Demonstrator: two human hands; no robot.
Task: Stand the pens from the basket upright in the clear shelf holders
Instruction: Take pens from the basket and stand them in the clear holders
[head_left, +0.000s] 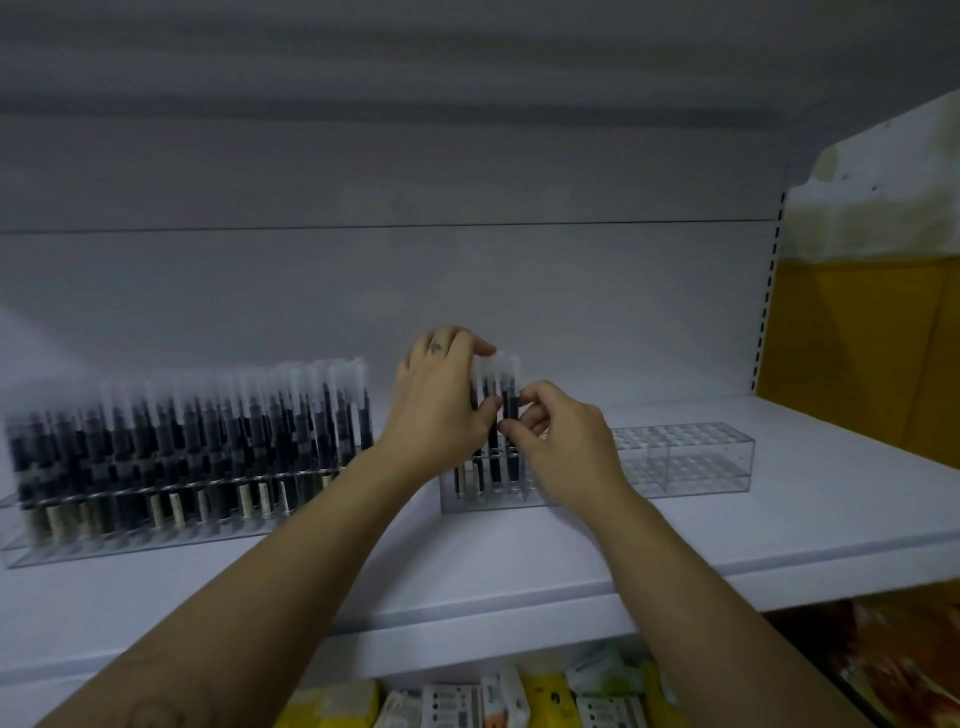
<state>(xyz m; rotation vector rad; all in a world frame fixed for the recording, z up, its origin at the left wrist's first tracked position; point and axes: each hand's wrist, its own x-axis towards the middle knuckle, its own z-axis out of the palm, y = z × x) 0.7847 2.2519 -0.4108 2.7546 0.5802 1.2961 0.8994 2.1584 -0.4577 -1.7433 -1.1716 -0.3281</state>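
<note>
A clear shelf holder (685, 457) stands on the white shelf, its right part showing rows of open holes. Several black pens with frosted caps (494, 415) stand upright at its left end. My left hand (439, 400) curls around the left pens of this group, its fingertips over their caps. My right hand (558, 436) pinches the rightmost pen (510, 410) at mid-barrel between thumb and fingers. A second clear holder (78, 551) to the left is packed with several upright pens (197, 441). The basket is out of view.
The white shelf (519, 561) has a front edge below my forearms. An upright with slots (768, 301) and a yellow panel (862, 353) close off the right side. Packaged goods (467, 701) fill the lower shelf.
</note>
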